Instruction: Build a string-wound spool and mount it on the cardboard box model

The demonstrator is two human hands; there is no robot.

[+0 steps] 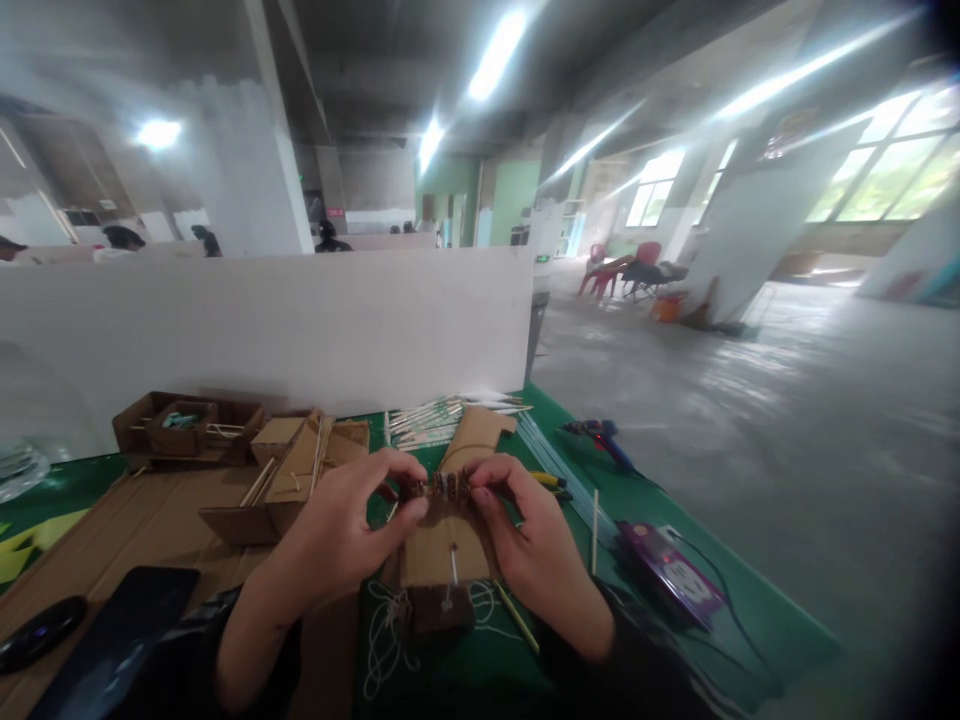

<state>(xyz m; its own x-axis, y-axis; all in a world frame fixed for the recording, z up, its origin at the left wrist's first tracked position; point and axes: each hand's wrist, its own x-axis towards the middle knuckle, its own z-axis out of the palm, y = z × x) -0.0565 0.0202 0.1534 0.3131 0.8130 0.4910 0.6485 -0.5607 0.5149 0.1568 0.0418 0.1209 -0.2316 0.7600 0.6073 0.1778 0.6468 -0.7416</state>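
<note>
Left hand [351, 515], right hand [529, 515], brown piece [452, 486] between

Head view, facing forward, downward (close)

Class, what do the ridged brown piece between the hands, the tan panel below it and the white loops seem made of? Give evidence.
Ridged brown piece: perhaps corrugated cardboard, matt, judging by its bands; too blurred to be sure. Tan panel: most likely cardboard, matt, from its flat brown face. White loops: probably string, dull, since they curl thinly and loosely.
</note>
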